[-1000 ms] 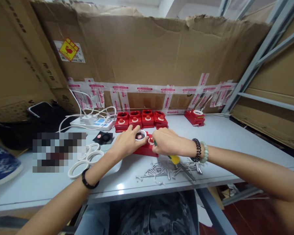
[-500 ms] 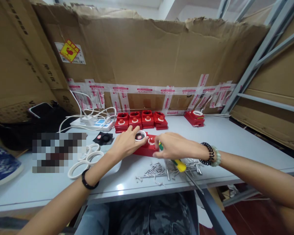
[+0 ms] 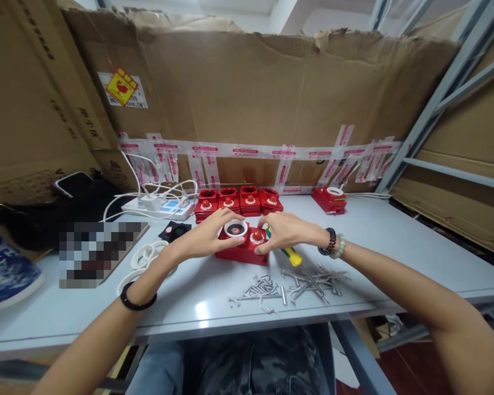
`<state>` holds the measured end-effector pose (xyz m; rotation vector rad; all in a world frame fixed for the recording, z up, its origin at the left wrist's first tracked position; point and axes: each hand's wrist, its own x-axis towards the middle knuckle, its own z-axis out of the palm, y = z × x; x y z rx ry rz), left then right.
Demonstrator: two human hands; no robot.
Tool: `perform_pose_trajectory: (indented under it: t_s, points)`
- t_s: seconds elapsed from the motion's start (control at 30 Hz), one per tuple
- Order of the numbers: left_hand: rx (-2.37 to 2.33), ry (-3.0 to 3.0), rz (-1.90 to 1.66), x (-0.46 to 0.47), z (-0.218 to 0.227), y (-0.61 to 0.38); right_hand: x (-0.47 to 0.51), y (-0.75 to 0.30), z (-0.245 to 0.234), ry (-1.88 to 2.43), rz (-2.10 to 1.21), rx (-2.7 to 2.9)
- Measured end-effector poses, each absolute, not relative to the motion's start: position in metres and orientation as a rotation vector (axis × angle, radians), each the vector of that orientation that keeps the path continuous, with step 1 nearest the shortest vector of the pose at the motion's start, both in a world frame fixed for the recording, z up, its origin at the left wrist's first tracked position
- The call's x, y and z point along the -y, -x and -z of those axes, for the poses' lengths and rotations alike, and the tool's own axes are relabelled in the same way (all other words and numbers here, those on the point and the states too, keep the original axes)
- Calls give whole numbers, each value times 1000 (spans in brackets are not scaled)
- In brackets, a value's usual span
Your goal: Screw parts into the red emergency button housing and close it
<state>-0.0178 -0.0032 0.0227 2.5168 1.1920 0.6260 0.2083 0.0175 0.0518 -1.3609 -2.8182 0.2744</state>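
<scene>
A red plastic unit [image 3: 239,253] lies flat on the pale table [image 3: 387,241], with a white ring with a dark centre and a red button on top. My left hand [image 3: 203,238] grips its left side, thumb by the white ring. My right hand [image 3: 283,231] holds its right side, fingertips next to the red button, and keeps a yellow-and-green screwdriver [image 3: 288,254] tucked under the palm. A scatter of several metal screws [image 3: 288,281] lies just in front of the unit.
A row of several red units [image 3: 239,201] stands behind, one more [image 3: 330,198] to the right. White rings [image 3: 142,263], a black part [image 3: 173,230], a power strip with white cables [image 3: 158,206], a phone on dark cloth [image 3: 72,184] lie left. Taped cardboard walls [image 3: 247,109] and a metal rack frame [image 3: 428,109] enclose the table.
My right hand has moved up from the screw pile onto the unit's right side, bringing the screwdriver with it. The left hand has shifted slightly around the white ring.
</scene>
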Motion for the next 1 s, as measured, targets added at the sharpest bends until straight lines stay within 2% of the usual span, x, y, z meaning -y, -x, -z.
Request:
perform_pose_trajectory:
  t_s: [0.23, 0.43, 0.53, 0.67, 0.83, 1.0]
  points:
    - [-1147, -2477, -796, 0, -24, 19, -11, -209, -64, 1311, -195, 2755]
    - [-1197, -2340, -1151, 2, -34, 28, -15, -235, -84, 1282, -339, 2546]
    - [-1252, -2341, -957, 3, -35, 31, -18, -253, -88, 1338, -455, 2398]
    - [-1102, -2436, -654, 1, -28, 26, -19, -265, -85, 1420, -556, 2265]
    - [-1043, -2417, -716, -5, -18, 19, -21, -266, -77, 1333, -628, 2271]
    - [-1108, -2364, -894, -10, -28, 34, -24, -269, -72, 1310, -634, 2232]
